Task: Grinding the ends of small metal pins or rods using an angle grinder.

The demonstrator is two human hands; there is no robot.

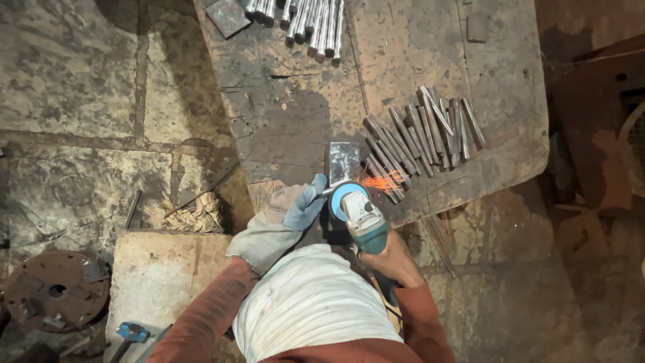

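My right hand (395, 259), bare, grips the body of a teal angle grinder (363, 218) whose disc throws orange sparks (383, 181) at the front edge of a metal work table (416, 60). My left hand (295, 207), in a worn grey and blue glove, holds a short metal rod (328, 191) against the disc. A small shiny steel plate (343, 163) lies just beyond the grinder.
A pile of several short dark steel rods (423, 134) lies to the right on the table; bright rods (312, 20) lie at its far end. A concrete block (161, 275), a rusty round flange (57, 290) and a blue-handled tool (133, 332) are at the lower left.
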